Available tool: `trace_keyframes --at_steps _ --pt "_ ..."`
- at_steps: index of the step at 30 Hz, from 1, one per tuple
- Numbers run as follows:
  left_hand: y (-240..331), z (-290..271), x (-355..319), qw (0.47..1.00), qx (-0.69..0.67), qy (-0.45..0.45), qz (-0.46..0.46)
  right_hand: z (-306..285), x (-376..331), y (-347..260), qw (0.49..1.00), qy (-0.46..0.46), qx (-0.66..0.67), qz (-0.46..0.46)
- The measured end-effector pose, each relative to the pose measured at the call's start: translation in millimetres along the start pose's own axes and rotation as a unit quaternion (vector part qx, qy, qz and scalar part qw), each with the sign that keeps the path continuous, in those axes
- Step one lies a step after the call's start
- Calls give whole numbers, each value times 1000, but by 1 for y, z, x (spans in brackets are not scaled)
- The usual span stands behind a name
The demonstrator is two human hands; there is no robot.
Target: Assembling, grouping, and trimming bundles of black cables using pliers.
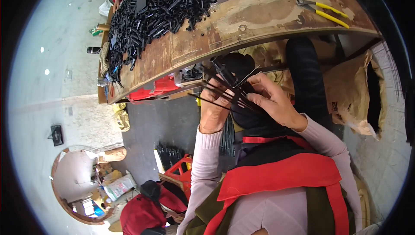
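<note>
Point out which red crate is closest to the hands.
The red plastic crate tucked under the worn wooden bench, just left of the left hand. The other red plastic crate stands lower down, by the left sleeve.

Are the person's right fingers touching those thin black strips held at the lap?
Touching. The head view shows the right hand with its fingertips pinched on the bundle of thin black strips, which the left hand also grips.
</note>
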State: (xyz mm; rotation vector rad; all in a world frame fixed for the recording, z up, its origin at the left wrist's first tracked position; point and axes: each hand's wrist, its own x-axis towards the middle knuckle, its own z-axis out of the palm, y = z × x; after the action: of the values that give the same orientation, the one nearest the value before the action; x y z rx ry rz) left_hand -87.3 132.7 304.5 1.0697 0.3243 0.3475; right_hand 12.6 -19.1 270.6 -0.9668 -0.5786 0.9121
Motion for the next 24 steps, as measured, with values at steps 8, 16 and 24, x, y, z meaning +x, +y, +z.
trace_keyframes --at_steps 8,16,24 --pt "3 9 0 998 -56 3 -16 -10 9 -1 999 -36 32 5" --pt "6 5 12 998 -25 -4 -66 -17 19 3 996 -49 73 15" --pt "2 -1 22 995 -60 -20 -79 -25 24 7 990 -52 116 55"
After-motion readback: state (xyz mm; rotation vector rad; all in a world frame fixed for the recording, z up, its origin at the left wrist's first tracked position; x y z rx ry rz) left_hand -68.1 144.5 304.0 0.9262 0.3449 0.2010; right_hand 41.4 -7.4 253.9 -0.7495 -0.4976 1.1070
